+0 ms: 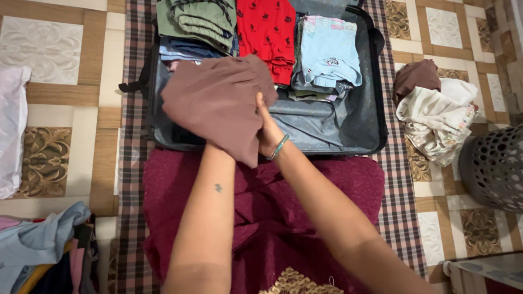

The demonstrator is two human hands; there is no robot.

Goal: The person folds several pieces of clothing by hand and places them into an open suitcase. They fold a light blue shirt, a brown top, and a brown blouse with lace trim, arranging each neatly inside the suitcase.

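While closed, both hands' grip holds brown cloth (218, 103).

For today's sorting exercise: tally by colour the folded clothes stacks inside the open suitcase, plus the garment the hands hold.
Green stack: 1
Red stack: 1
Light blue stack: 1
Brown garment, held by left hand and right hand: 1
Total: 4

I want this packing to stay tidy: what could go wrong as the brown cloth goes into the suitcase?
1. The brown cloth is bunched between the left hand and right hand, so it may land creased.
2. It hangs over the folded stacks, such as the red garment; dragging it could pull them apart.
3. The suitcase has free room mostly at the front; dropped elsewhere, it may pile unevenly.
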